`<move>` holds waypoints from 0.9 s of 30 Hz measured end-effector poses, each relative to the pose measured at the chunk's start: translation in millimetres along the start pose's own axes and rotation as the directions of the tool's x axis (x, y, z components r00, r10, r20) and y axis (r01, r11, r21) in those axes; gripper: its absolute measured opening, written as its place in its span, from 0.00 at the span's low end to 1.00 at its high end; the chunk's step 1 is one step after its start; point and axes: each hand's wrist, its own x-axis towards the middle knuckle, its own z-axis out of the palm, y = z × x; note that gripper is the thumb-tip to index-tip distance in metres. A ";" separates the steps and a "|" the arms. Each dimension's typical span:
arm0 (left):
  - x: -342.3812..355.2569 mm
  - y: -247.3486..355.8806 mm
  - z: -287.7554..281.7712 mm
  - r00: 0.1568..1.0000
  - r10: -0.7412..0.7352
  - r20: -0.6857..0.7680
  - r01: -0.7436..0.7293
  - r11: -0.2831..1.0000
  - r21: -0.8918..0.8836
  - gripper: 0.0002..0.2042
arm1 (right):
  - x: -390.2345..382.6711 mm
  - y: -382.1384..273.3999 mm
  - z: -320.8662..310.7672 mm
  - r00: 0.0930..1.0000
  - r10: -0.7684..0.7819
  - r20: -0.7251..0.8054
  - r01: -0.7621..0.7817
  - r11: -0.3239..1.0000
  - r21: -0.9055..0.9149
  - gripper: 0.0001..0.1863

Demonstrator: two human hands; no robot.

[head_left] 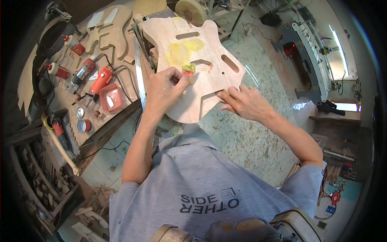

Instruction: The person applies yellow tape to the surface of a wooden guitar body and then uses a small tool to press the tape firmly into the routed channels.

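A pale wooden electric-guitar body (209, 48) with several routed cavities lies in front of me, its near end toward my waist. A patch of yellow colour (181, 52) spreads over the upper left of its face. Just below that patch, my left hand (163, 88) pinches a small piece stained yellow-green and red (188, 70); its material is hard to make out. The piece is against the wood beside the middle cavity. On the near right edge, my right hand (246, 103) grips the body by the squared cutout, fingers on top and thumb lower down.
The workbench (125, 80) at left carries a second guitar body (117, 34), red-and-white bottles (74, 45), a red power tool (101, 80) with a cable, a red tray (111, 99) and an open tin (83, 125). A machine (308, 60) stands far right on the speckled floor.
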 end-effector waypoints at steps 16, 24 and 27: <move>1.3 -4.1 2.5 0.999 0.043 -0.024 -0.043 0.999 -0.006 0.14 | -14.1 -2.0 -4.4 0.998 -0.053 -0.040 0.056 0.993 0.100 0.24; 1.3 -0.6 2.0 1.000 0.019 -0.012 -0.018 1.000 0.008 0.15 | -10.3 -3.3 -7.8 0.997 0.037 -0.063 -0.034 0.998 0.048 0.25; 0.5 -0.6 1.7 1.000 0.014 -0.014 -0.014 1.000 -0.008 0.15 | -6.3 -2.3 -6.2 0.999 0.025 -0.046 -0.024 1.000 0.018 0.26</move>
